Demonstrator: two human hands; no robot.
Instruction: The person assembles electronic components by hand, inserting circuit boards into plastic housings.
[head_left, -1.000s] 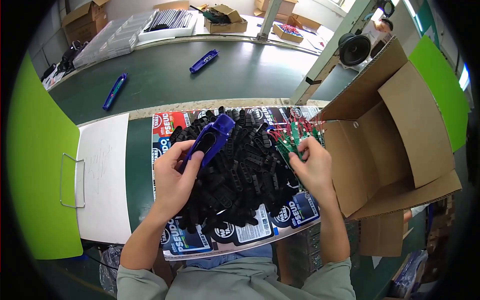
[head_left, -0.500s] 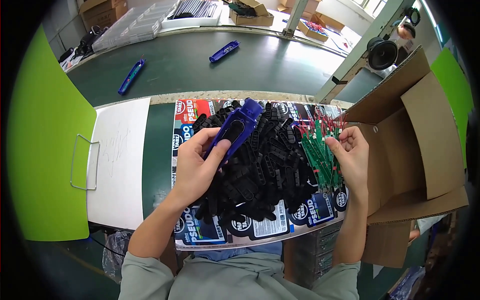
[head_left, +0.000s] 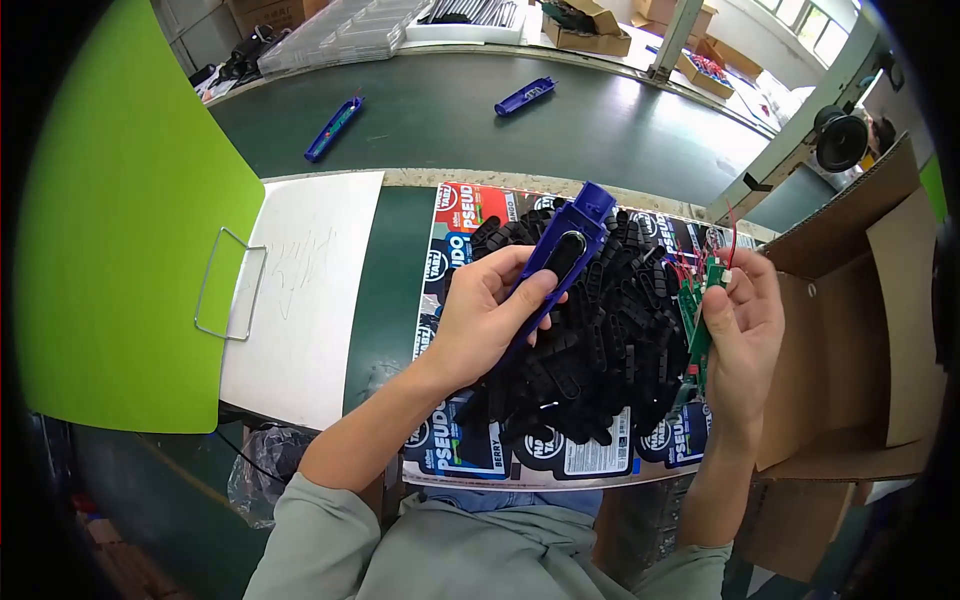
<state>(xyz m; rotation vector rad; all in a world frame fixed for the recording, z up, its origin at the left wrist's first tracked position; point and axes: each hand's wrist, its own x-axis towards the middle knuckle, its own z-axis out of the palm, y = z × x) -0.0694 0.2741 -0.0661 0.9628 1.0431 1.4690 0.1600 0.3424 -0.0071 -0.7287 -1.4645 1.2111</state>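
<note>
So, blue casing clasped btwn L fingers, green board, prob. single, pinched btwn R fingers

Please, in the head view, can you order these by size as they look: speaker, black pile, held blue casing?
1. Black pile
2. Held blue casing, partly covered by the left hand
3. Speaker, farther away, so its real size is unsure

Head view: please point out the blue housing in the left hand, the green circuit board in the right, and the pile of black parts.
Blue housing (head_left: 581,220): head view, flat face toward its far end.
Green circuit board (head_left: 714,273): head view, upper part.
Black parts (head_left: 601,342): head view, pile's middle.
</note>
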